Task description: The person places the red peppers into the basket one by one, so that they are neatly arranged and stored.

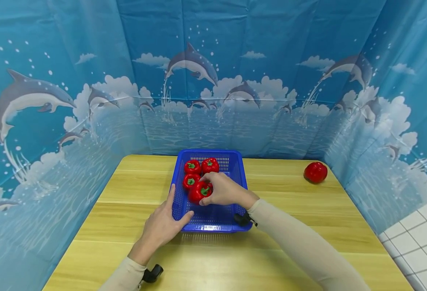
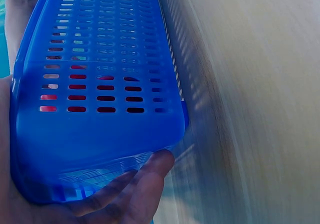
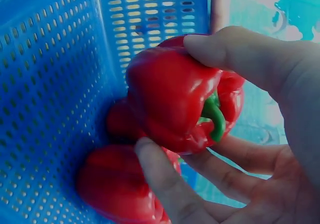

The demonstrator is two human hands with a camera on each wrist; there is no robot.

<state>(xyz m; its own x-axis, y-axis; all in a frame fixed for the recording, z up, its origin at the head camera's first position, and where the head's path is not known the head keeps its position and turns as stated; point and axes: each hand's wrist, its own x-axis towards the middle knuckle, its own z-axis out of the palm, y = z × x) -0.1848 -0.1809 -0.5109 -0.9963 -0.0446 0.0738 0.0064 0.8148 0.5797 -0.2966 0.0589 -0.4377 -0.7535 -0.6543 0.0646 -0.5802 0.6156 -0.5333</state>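
My right hand (image 1: 222, 190) holds a red bell pepper (image 1: 197, 192) with a green stem inside the blue plastic basket (image 1: 217, 224). In the right wrist view, the thumb and fingers are around this pepper (image 3: 170, 99), above another red bell pepper (image 3: 117, 181). Three more bell peppers, among them one at the back left (image 1: 192, 166), lie in the basket's left and back part. At the basket's left side, my left hand (image 1: 162, 222) grips the wall. The left wrist view shows its fingers (image 2: 150, 179) curled round the outside of the perforated basket (image 2: 100, 129).
Another red bell pepper (image 1: 315, 172) lies on the wooden table (image 1: 286, 190) near the far right corner. A blue dolphin-print curtain (image 1: 206, 121) hangs behind and along both sides. White tiles (image 1: 421, 238) show at the lower right.
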